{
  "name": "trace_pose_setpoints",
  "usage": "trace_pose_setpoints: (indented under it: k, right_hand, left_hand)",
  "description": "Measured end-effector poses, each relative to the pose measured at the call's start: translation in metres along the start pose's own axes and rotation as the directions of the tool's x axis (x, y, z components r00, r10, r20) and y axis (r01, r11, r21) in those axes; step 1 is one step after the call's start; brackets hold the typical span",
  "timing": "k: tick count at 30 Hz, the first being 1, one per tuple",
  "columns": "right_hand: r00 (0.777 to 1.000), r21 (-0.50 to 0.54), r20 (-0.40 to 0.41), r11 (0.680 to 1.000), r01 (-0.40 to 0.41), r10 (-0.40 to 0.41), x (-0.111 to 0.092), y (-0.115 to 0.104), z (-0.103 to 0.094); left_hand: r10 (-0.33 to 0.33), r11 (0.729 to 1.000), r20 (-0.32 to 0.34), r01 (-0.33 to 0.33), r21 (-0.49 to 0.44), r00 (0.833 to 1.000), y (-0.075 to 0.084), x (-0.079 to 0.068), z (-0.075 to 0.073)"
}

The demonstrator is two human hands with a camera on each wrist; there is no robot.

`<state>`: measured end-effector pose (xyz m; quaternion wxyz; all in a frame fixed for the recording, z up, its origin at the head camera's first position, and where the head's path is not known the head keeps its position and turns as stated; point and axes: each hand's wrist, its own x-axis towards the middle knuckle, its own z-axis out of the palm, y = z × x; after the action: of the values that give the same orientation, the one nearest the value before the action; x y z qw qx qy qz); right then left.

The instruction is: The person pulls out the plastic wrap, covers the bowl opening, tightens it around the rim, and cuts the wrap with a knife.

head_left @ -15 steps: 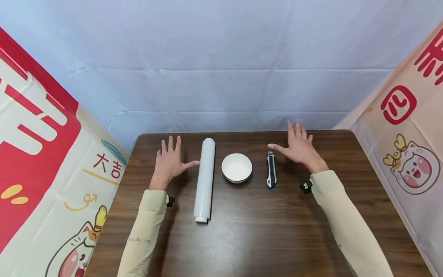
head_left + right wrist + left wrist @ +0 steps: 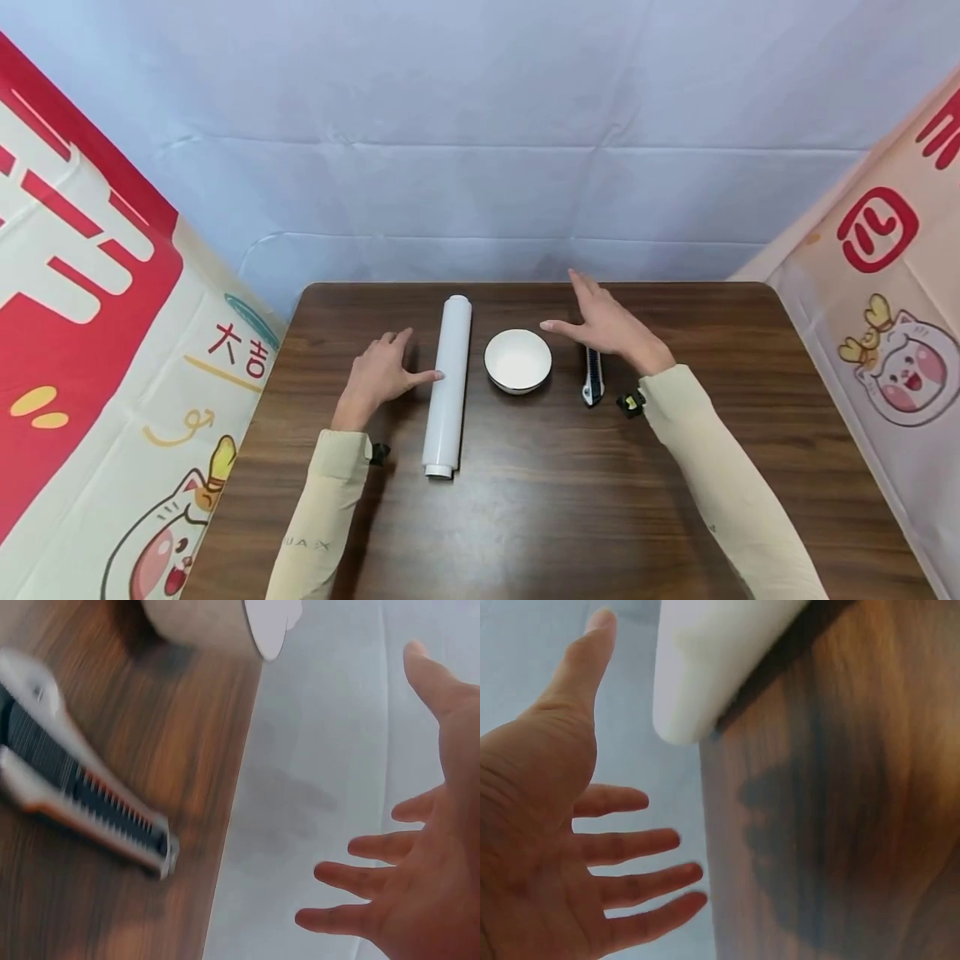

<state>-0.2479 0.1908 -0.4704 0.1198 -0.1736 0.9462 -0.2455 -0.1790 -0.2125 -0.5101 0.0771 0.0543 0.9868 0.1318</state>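
On the table [image 2: 540, 517], the roll [image 2: 449, 404] runs lengthwise away from you, just right of your nearer left hand [image 2: 377, 375] (thumb wide, holding nothing, like your right hand [image 2: 611, 327]).

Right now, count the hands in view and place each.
2: the left hand, near the white film roll, and the right hand, partly covering the utility knife in the head view. No others show.

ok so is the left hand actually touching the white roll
Apart. The left wrist view shows it: pale backdrop is visible between the thumb of the left hand and the white roll, although they overlap in the head view.
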Motion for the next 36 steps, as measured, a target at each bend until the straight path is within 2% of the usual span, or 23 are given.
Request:
trace_pose_setpoints:
  k: [4,7,9,12,15,18,21,23,25,28,30,33,36]
  right_hand:
    - [0.999,0.030,0.033,1.000,0.008,-0.009,0.002,-0.009,0.006]
    - [0.999,0.041,0.049,0.999,0.008,-0.010,0.002,-0.012,0.011]
    - [0.998,0.048,0.053,0.999,0.012,-0.015,0.003,-0.015,0.016]
    - [0.998,0.048,0.059,0.999,0.025,-0.028,0.003,-0.019,0.023]
    - [0.997,0.043,0.048,0.997,0.063,-0.065,0.004,-0.025,0.032]
    - [0.992,0.032,0.024,0.992,0.119,-0.120,0.003,-0.031,0.039]
    - [0.986,0.029,-0.010,0.986,0.164,-0.164,0.003,-0.036,0.042]
    - [0.982,0.026,-0.033,0.982,0.187,-0.186,0.003,-0.039,0.043]
    - [0.979,0.037,-0.058,0.979,0.200,-0.198,0.004,-0.042,0.042]
    - [0.974,0.052,-0.093,0.976,0.211,-0.205,0.004,-0.044,0.039]
    - [0.973,0.067,-0.110,0.975,0.210,-0.202,0.004,-0.045,0.037]
    - [0.974,0.088,-0.124,0.975,0.203,-0.192,0.004,-0.045,0.033]
    - [0.979,0.170,-0.124,0.968,0.183,-0.163,0.006,-0.046,0.031]
  left_hand:
    - [0.017,0.990,0.083,-0.005,-0.139,0.996,0.013,-0.004,0.008]
    - [0.020,0.966,0.149,0.019,-0.259,0.989,0.024,-0.005,0.015]
    - [0.007,0.951,0.180,0.049,-0.306,0.984,0.031,-0.006,0.020]
    - [-0.035,0.932,0.215,0.109,-0.344,0.976,0.041,-0.011,0.026]
    - [-0.061,0.927,0.234,0.142,-0.346,0.970,0.049,-0.017,0.029]
    - [-0.071,0.928,0.246,0.154,-0.340,0.967,0.054,-0.019,0.033]
    - [-0.056,0.913,0.238,0.146,-0.380,0.970,0.055,-0.016,0.036]
    - [-0.040,0.890,0.230,0.139,-0.434,0.972,0.053,-0.013,0.036]
    - [-0.029,0.856,0.215,0.135,-0.499,0.976,0.048,-0.009,0.035]
    - [-0.024,0.786,0.212,0.150,-0.600,0.977,0.035,-0.002,0.031]
    - [-0.016,0.740,0.218,0.158,-0.653,0.976,0.025,0.001,0.026]
    - [0.017,0.694,0.239,0.161,-0.702,0.971,0.015,0.003,0.016]
    - [0.075,0.643,0.251,0.146,-0.752,0.965,0.011,0.002,0.005]
